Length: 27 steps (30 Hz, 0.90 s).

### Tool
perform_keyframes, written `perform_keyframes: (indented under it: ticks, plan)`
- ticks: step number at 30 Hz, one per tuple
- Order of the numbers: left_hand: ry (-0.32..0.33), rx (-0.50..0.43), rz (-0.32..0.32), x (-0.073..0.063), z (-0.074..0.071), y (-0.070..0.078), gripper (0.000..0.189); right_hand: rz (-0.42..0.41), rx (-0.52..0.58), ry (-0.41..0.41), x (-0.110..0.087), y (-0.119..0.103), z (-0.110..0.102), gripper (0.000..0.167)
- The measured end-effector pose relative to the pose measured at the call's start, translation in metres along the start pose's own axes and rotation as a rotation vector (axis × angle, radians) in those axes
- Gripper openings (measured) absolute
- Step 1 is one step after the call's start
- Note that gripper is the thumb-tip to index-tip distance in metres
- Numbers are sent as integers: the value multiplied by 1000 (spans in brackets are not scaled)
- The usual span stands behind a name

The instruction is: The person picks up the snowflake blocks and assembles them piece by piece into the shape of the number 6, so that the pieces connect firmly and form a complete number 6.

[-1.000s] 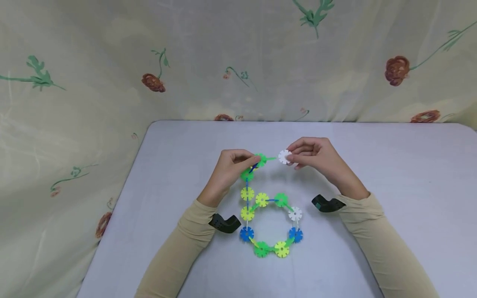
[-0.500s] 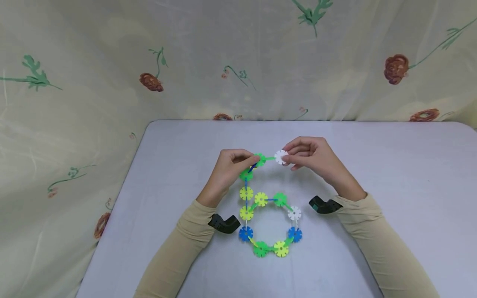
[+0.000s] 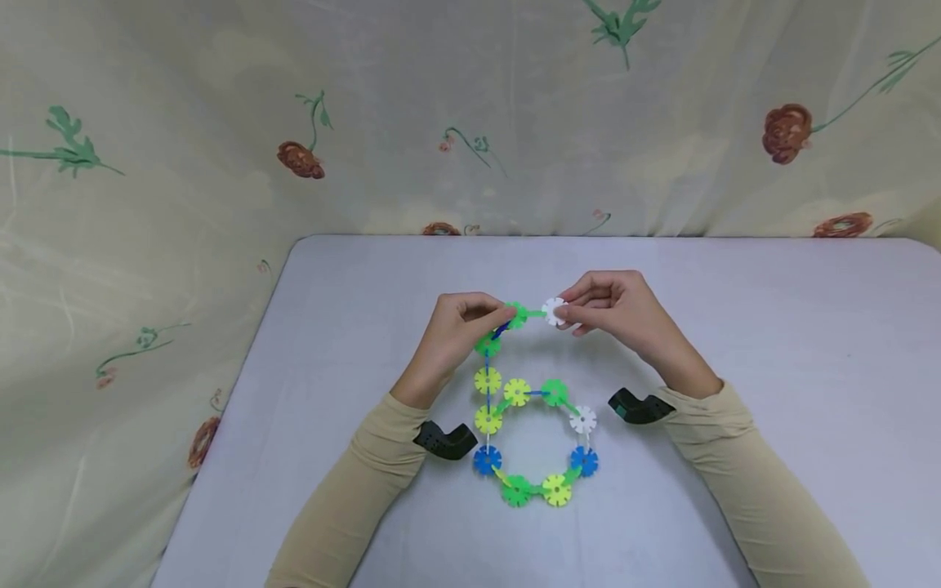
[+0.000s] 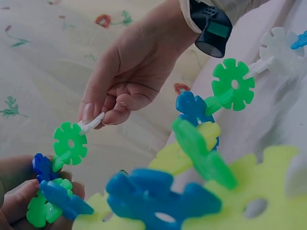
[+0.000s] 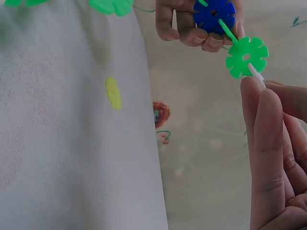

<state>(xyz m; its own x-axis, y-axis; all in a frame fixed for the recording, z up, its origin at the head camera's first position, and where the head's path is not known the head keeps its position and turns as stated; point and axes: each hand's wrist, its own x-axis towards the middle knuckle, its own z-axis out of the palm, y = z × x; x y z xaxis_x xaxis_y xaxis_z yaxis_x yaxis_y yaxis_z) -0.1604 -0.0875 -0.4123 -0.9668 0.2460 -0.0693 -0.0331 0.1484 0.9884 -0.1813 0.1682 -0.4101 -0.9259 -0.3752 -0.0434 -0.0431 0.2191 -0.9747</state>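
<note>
Between thumb and fingers my left hand (image 3: 463, 331) pinches a green snowflake disc (image 3: 519, 315) near the top end of a chain of notched plastic discs. My right hand (image 3: 613, 314) pinches a white snowflake disc (image 3: 553, 310) by its right side. Between them is another green disc (image 4: 70, 143), edge-on in the head view, and the white disc meets its notched rim. A blue disc (image 5: 214, 17) shows by the left fingers in the right wrist view. From there the chain runs down to a closed ring of green, yellow, blue and white discs, including a yellow disc (image 3: 556, 491).
A white cloth-covered table (image 3: 772, 343) lies under the hands, its far edge against a flowered curtain (image 3: 529, 122). Black wrist cameras, one on the left sleeve (image 3: 445, 441) and one on the right (image 3: 639, 406), hang close to the ring of discs.
The right hand has moved slightly left with the white disc, closing the gap to the edge-on green disc. The left hand and ring have stayed nearly in place.
</note>
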Motion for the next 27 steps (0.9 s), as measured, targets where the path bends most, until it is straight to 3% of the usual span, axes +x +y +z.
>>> perform_keyframes:
  ticks: [19,27]
  plan:
    - [29,-9,9,-2,2,-2,15,-19,41,5,-1,0,3,21]
    - [33,-4,43,-2,4,-2,15,-21,42,14,0,0,3,21]
